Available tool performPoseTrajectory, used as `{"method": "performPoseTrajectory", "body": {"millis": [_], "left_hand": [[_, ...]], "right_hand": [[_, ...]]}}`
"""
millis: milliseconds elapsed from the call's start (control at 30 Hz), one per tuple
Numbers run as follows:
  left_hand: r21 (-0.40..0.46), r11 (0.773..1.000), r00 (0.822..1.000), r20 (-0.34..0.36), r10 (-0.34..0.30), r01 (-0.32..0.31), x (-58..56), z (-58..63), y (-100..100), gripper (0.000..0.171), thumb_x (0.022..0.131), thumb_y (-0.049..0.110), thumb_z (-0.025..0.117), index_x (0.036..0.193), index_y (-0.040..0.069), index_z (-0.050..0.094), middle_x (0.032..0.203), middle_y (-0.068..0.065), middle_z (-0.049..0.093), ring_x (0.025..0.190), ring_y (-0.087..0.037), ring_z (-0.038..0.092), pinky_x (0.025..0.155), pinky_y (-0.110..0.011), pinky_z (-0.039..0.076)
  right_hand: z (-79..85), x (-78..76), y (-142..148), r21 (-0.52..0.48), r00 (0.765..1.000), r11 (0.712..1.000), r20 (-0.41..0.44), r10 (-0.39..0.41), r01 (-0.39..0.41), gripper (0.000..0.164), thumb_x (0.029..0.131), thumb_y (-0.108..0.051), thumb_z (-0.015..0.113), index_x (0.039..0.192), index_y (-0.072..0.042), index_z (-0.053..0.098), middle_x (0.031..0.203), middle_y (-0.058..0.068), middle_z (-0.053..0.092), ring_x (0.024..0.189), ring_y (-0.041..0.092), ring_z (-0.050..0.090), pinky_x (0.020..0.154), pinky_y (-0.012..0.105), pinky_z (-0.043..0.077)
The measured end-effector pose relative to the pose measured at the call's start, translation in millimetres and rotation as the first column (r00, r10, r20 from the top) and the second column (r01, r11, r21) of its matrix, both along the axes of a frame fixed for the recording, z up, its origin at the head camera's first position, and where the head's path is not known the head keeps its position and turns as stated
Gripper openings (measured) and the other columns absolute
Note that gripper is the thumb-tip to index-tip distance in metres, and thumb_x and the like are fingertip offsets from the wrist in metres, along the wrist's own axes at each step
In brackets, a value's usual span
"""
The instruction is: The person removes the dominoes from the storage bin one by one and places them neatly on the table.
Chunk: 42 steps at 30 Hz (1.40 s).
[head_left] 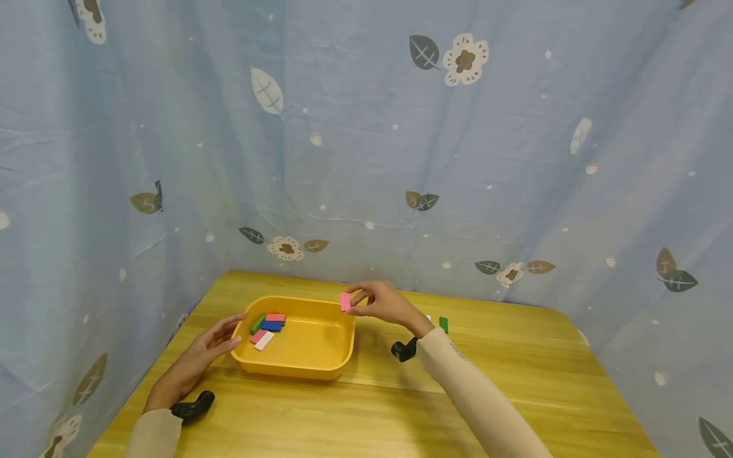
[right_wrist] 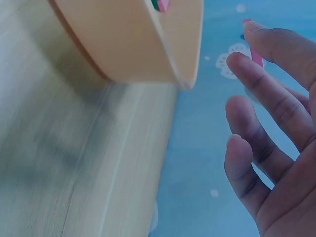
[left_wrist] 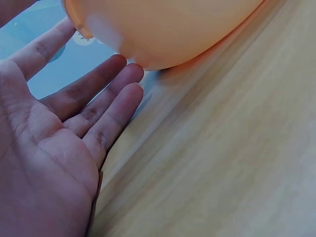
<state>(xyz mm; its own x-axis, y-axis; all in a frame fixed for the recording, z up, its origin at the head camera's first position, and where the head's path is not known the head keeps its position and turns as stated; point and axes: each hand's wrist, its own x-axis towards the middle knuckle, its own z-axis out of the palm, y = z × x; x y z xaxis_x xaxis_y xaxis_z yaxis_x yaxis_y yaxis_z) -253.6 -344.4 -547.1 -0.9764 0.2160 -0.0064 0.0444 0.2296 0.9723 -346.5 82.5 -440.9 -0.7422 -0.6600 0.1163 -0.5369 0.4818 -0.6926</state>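
pink block (head_left: 345,302) in right hand (head_left: 385,301); unseen left-wrist

A big blue curtain (head_left: 355,159) hangs at twelve o'clock, behind the yellow wooden worktop (head_left: 544,381) at six o'clock. The curtain has a white flower (head_left: 465,61) at one o'clock, a white leaf (head_left: 266,91) at eleven, and a brown leaf (head_left: 90,380) at eight.

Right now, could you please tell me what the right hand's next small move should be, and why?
I would probably ease the right hand leftward and lower the pink block into the yellow tub: the hand pinches that block near the tub's right end, the tub's middle is bare, and other blocks lie toward its left.
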Motion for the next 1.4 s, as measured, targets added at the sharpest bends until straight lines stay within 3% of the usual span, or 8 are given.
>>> {"method": "performPoseTrajectory", "body": {"millis": [233, 500, 800, 900, 1033, 1133, 1233, 1400], "left_hand": [[-0.017, 1.000, 1.000, -0.006, 0.008, -0.008, 1.1, -0.4, -1.9, 0.063, 0.106, 0.033, 0.060, 0.162, 0.020, 0.033, 0.163, -0.015, 0.029, 0.146, -0.039, 0.030, 0.109, -0.041, 0.040], [-0.007, 1.000, 1.000, -0.004, 0.013, -0.013, 1.0, -0.2, 0.0, 0.063, 0.106, 0.033, 0.060, 0.162, 0.020, 0.033, 0.163, -0.017, 0.029, 0.146, -0.040, 0.029, 0.113, -0.061, 0.030], [0.003, 1.000, 1.000, -0.015, -0.011, 0.012, 1.7, 0.2, -1.5, 0.061, 0.107, 0.030, 0.057, 0.162, 0.021, 0.033, 0.163, -0.016, 0.029, 0.146, -0.040, 0.029, 0.097, -0.019, 0.041], [0.005, 1.000, 1.000, -0.007, -0.005, 0.005, 1.3, 0.0, -1.2, 0.061, 0.107, 0.031, 0.059, 0.162, 0.021, 0.033, 0.163, -0.016, 0.030, 0.146, -0.040, 0.030, 0.108, -0.035, 0.042], [0.018, 1.000, 1.000, 0.009, 0.007, -0.007, 0.7, 0.0, -0.1, 0.063, 0.106, 0.032, 0.060, 0.161, 0.021, 0.033, 0.163, -0.017, 0.029, 0.147, -0.041, 0.029, 0.115, -0.063, 0.029], [0.021, 1.000, 1.000, 0.014, 0.010, -0.010, 0.2, 0.3, 0.3, 0.063, 0.106, 0.033, 0.060, 0.162, 0.022, 0.033, 0.163, -0.017, 0.028, 0.147, -0.041, 0.028, 0.115, -0.066, 0.026], [0.013, 1.000, 1.000, 0.009, 0.015, -0.015, 0.5, 0.5, 0.4, 0.062, 0.106, 0.033, 0.060, 0.161, 0.022, 0.034, 0.163, -0.017, 0.029, 0.147, -0.040, 0.029, 0.115, -0.062, 0.030], [0.005, 1.000, 1.000, -0.004, 0.010, -0.010, 2.0, 0.7, -0.3, 0.062, 0.106, 0.032, 0.060, 0.161, 0.021, 0.034, 0.162, -0.017, 0.031, 0.146, -0.039, 0.031, 0.107, -0.033, 0.042]], "right_hand": [[2.0, 3.9, 21.0, 0.015, 0.999, 0.999, -0.038, -0.038, 0.039, 0.047, 0.093, -0.031, 0.079, 0.137, -0.019, 0.065, 0.104, -0.007, 0.077, 0.088, 0.011, 0.071, 0.085, 0.032, 0.057], [2.8, 11.2, 47.5, 0.015, 0.993, 0.994, -0.041, -0.109, 0.109, 0.047, 0.093, -0.033, 0.078, 0.137, -0.023, 0.065, 0.104, -0.009, 0.076, 0.080, 0.014, 0.068, 0.074, 0.033, 0.056], [-14.6, 14.7, 77.7, 0.022, 0.988, 0.990, -0.066, -0.139, 0.141, 0.046, 0.093, -0.034, 0.079, 0.135, -0.020, 0.066, 0.094, -0.011, 0.075, 0.072, 0.026, 0.066, 0.061, 0.031, 0.051], [-20.7, 18.1, 87.9, 0.021, 0.983, 0.986, -0.080, -0.165, 0.168, 0.046, 0.092, -0.035, 0.079, 0.134, -0.021, 0.067, 0.088, -0.010, 0.070, 0.070, 0.024, 0.063, 0.062, 0.032, 0.050], [-24.2, 21.1, 100.3, 0.003, 0.977, 0.979, -0.068, -0.204, 0.205, 0.046, 0.092, -0.039, 0.079, 0.133, -0.023, 0.067, 0.086, -0.007, 0.070, 0.070, 0.023, 0.062, 0.063, 0.032, 0.050], [-25.7, 22.1, 109.4, -0.015, 0.974, 0.975, -0.042, -0.222, 0.222, 0.046, 0.092, -0.040, 0.078, 0.133, -0.023, 0.067, 0.087, -0.002, 0.072, 0.069, 0.027, 0.063, 0.063, 0.032, 0.050], [-26.3, 23.8, 118.6, -0.018, 0.968, 0.969, -0.039, -0.248, 0.248, 0.047, 0.093, -0.038, 0.078, 0.134, -0.021, 0.066, 0.087, -0.002, 0.072, 0.067, 0.024, 0.061, 0.061, 0.032, 0.049], [-27.3, 26.5, 134.4, -0.011, 0.950, 0.951, -0.029, -0.310, 0.310, 0.048, 0.091, -0.037, 0.080, 0.134, -0.021, 0.067, 0.084, -0.004, 0.069, 0.068, 0.024, 0.061, 0.061, 0.033, 0.050]]}}
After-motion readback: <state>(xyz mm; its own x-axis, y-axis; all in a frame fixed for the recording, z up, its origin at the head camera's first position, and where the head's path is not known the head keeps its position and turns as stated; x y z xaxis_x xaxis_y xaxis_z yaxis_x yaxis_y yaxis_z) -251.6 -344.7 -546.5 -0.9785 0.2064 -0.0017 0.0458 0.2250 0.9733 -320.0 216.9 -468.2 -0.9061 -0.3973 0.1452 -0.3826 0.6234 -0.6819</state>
